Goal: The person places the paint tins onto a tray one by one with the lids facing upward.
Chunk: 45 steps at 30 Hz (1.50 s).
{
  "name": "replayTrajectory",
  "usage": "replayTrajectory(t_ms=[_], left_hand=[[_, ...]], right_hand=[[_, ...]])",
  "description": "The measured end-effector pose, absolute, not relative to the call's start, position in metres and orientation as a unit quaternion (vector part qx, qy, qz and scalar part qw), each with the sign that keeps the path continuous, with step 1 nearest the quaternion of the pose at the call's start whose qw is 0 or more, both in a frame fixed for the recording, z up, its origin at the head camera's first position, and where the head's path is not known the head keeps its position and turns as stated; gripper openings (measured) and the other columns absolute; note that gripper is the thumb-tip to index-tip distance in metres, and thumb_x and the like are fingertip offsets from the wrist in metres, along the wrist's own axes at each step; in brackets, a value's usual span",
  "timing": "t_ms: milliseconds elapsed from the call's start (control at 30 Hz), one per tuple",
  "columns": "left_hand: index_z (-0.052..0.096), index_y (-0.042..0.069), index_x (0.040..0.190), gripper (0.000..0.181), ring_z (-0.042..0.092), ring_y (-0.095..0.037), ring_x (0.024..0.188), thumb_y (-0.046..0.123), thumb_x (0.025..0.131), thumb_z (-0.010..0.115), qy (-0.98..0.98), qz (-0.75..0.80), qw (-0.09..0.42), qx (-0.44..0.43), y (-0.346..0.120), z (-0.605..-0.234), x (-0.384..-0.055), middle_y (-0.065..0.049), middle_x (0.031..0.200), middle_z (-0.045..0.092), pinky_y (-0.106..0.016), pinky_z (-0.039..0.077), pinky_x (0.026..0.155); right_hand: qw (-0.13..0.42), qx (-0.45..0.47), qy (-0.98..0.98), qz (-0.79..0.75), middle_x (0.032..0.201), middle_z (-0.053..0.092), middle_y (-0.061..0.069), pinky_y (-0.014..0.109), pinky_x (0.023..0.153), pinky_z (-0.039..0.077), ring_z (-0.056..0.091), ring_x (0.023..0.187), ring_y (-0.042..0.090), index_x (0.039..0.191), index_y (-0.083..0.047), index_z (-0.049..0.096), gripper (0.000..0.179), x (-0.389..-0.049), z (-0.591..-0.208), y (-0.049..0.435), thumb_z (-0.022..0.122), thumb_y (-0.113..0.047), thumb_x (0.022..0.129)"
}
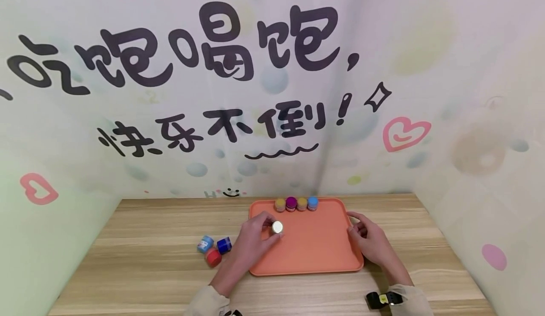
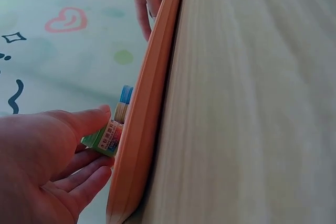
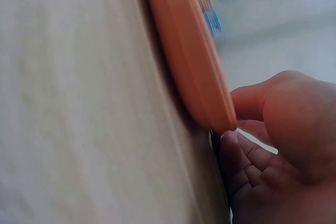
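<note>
Three loose jars (image 1: pixel 213 253) lie on the wooden table (image 1: pixel 149 250); the left hand (image 1: pixel 255 235) pinches a green jar (image 1: pixel 277 227) over the left part of the tray (image 1: pixel 315 245), nearer than the row of four jars (image 1: pixel 292 204); the step seems to be placing it, so the next move calls for lowering, then releasing; well to its right, the right hand (image 1: pixel 369 241) touches the tray; whether it grips, I cannot tell.

Labelled green jar (image 2: pixel 103 138), pinched, lid up; rounded orange tray (image 1: pixel 315 246) beneath.

Orange tray (image 1: pixel 315 245), wood-grain table (image 1: pixel 149 240), green jar (image 2: pixel 95 138) — white-topped, red jar (image 1: pixel 214 258), purple jar (image 1: pixel 291 203) — black lettering (image 1: pixel 230 127)
</note>
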<state>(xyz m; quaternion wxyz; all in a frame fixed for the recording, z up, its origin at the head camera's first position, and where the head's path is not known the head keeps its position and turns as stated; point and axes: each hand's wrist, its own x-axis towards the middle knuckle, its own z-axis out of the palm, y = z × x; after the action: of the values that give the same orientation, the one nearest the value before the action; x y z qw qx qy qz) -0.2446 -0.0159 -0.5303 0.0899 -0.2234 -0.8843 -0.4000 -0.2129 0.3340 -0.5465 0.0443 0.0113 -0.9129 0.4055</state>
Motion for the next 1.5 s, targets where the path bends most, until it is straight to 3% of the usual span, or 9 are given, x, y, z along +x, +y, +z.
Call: replayTrajectory(t_ms=[1033, 1500], left_hand=[[0.063, 0.011, 0.106, 0.032, 0.072, -0.015, 0.094, 0.025, 0.084, 0.083, -0.883, -0.418, 0.080, -0.201, -0.002, -0.536, -0.262, -0.003, 0.103, 0.072, -0.030, 0.061, 0.082], [0.062, 0.009, 0.104, 0.031, 0.072, -0.016, 0.091, 0.020, 0.083, 0.083, -0.868, -0.463, 0.051, -0.171, 0.003, -0.537, -0.273, -0.003, 0.099, 0.070, -0.017, 0.058, 0.072]], right_hand=[[0.045, 0.012, -0.914, 0.404, 0.091, 0.064, 0.004, 0.024, 0.063, 0.048, 0.057, 0.074, 0.012, 0.141, -0.014, 0.054, 0.041, -0.214, -0.548, 0.334, 0.061, -0.018, 0.101], [0.052, 0.015, -0.914, 0.403, 0.090, 0.063, 0.005, 0.023, 0.063, 0.048, 0.057, 0.074, 0.011, 0.141, -0.012, 0.054, 0.041, -0.215, -0.549, 0.335, 0.061, -0.016, 0.101]])
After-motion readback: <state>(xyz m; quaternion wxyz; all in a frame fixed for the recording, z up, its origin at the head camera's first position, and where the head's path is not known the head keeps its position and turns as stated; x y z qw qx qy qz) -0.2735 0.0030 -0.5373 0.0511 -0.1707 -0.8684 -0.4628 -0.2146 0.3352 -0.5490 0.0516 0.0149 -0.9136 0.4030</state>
